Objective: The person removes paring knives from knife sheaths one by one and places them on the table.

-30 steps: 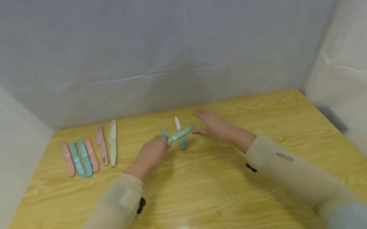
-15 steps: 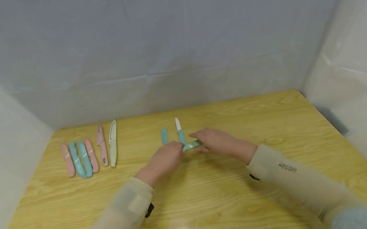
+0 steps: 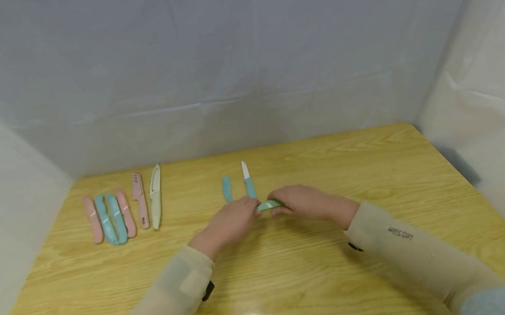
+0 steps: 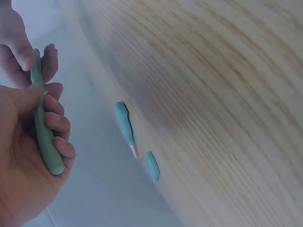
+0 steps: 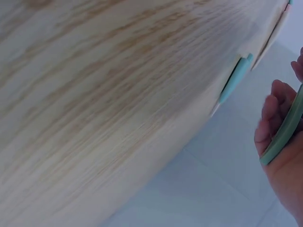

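Note:
Both hands hold a green knife (image 3: 268, 205) with its sheath over the blade, one hand at each end, above the table's middle. My left hand (image 3: 230, 220) curls its fingers round the thick rounded handle, as the left wrist view shows with the knife (image 4: 45, 137). My right hand (image 3: 308, 202) holds the sheathed end between thumb and fingers; in the right wrist view the flat sheath (image 5: 283, 135) lies across palm and fingers. Just beyond the hands a small blue-handled knife (image 3: 249, 183) lies with its pale blade bare. Left of it lies a blue sheath (image 3: 227, 189).
At the table's left lie a pink knife (image 3: 94, 220), two blue knives (image 3: 106, 222) and another pink knife (image 3: 126, 213), all sheathed. Beside them are a pink knife with a holed sheath (image 3: 140, 200) and a larger cream knife (image 3: 155, 197). Grey sheeting (image 3: 237, 70) stands behind the wooden table (image 3: 274, 277).
The left hand has brought the green knife right and nearer the body, off the blue knife. The right hand has come in from the right and taken hold of its sheathed end.

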{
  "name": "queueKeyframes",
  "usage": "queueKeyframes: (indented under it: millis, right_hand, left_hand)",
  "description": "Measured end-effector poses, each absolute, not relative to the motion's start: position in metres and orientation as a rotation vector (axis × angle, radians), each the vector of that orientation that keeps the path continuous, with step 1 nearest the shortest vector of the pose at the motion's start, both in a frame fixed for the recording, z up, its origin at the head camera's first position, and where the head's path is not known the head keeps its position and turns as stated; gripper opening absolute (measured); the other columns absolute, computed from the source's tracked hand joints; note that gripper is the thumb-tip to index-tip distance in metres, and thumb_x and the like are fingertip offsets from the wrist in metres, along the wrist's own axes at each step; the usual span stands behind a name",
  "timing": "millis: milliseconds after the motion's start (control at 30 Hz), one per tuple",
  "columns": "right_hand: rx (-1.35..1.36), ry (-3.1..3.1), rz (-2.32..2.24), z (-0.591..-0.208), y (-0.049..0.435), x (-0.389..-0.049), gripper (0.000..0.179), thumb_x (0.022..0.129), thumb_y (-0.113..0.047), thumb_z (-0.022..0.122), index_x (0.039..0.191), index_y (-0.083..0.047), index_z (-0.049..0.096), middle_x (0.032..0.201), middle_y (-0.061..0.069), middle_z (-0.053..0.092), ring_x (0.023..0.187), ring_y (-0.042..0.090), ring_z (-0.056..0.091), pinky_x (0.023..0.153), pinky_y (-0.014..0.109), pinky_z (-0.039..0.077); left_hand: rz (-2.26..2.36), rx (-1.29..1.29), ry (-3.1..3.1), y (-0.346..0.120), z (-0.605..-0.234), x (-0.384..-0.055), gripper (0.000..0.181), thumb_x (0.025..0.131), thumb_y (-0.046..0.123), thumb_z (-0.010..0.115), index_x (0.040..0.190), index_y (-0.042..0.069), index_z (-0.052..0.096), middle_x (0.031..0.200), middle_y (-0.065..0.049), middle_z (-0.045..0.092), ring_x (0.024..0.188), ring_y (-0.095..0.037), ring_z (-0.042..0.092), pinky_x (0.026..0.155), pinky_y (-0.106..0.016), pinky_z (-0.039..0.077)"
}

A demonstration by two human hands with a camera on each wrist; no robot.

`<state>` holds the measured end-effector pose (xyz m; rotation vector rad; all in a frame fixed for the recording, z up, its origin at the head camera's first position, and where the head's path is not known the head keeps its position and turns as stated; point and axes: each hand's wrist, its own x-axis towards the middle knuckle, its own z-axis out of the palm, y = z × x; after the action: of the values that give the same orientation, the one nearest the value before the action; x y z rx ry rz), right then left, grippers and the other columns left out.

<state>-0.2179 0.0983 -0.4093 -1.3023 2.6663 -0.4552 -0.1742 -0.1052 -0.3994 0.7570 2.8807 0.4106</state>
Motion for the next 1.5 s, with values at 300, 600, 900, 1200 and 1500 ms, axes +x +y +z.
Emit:
queueKeyframes:
  millis: [300, 600, 900, 1200, 1500]
  right_hand:
    - [-1.381, 2.707, -0.452, -0.4149, 0.1046, -0.2161, 0.027, 0.099, -0.024, 0.055, 0.115, -0.002, 0.059, 0.097, 0.005, 0.066, 0.087, 0.016, 0.061, 0.078, 0.031, 0.052]
    - [-1.361, 2.712, -0.472, -0.4146, 0.1067, -0.2163, 0.024, 0.100, -0.022, 0.053, 0.113, -0.003, 0.060, 0.095, 0.004, 0.065, 0.085, 0.015, 0.060, 0.077, 0.031, 0.052]
    - [-1.334, 2.696, -0.442, -0.4109, 0.1084, -0.2157, 0.024, 0.101, -0.023, 0.053, 0.114, -0.004, 0.061, 0.098, 0.005, 0.066, 0.088, 0.016, 0.062, 0.079, 0.032, 0.052]
    - [-1.315, 2.692, -0.435, -0.4095, 0.1069, -0.2166, 0.027, 0.101, -0.025, 0.051, 0.115, -0.004, 0.060, 0.099, 0.005, 0.065, 0.088, 0.016, 0.061, 0.079, 0.031, 0.051]
    - [-1.343, 2.691, -0.446, -0.4089, 0.1068, -0.2183, 0.023, 0.101, -0.024, 0.053, 0.112, -0.005, 0.061, 0.098, 0.004, 0.066, 0.087, 0.015, 0.061, 0.078, 0.031, 0.052]
  left_hand:
    - [0.439, 0.792, 2.862, -0.1037, -0.4035, -0.1740, 0.027, 0.103, 0.021, 0.048, 0.118, 0.002, 0.058, 0.106, -0.010, 0.064, 0.092, -0.020, 0.063, 0.080, -0.033, 0.054]
    - [0.409, 0.792, 2.840, -0.1023, -0.3992, -0.1739, 0.027, 0.104, 0.021, 0.045, 0.118, 0.002, 0.057, 0.103, -0.008, 0.063, 0.090, -0.019, 0.061, 0.079, -0.033, 0.053]
    - [0.432, 0.810, 2.833, -0.1013, -0.3993, -0.1736, 0.028, 0.104, 0.021, 0.045, 0.120, 0.001, 0.057, 0.103, -0.008, 0.063, 0.088, -0.017, 0.061, 0.076, -0.032, 0.052]
    - [0.417, 0.807, 2.836, -0.1021, -0.4001, -0.1747, 0.028, 0.104, 0.021, 0.045, 0.120, 0.001, 0.057, 0.104, -0.008, 0.063, 0.089, -0.017, 0.061, 0.078, -0.032, 0.052]
    - [0.434, 0.819, 2.843, -0.1031, -0.4002, -0.1761, 0.025, 0.104, 0.020, 0.046, 0.116, 0.001, 0.057, 0.101, -0.008, 0.063, 0.089, -0.018, 0.061, 0.078, -0.033, 0.053]
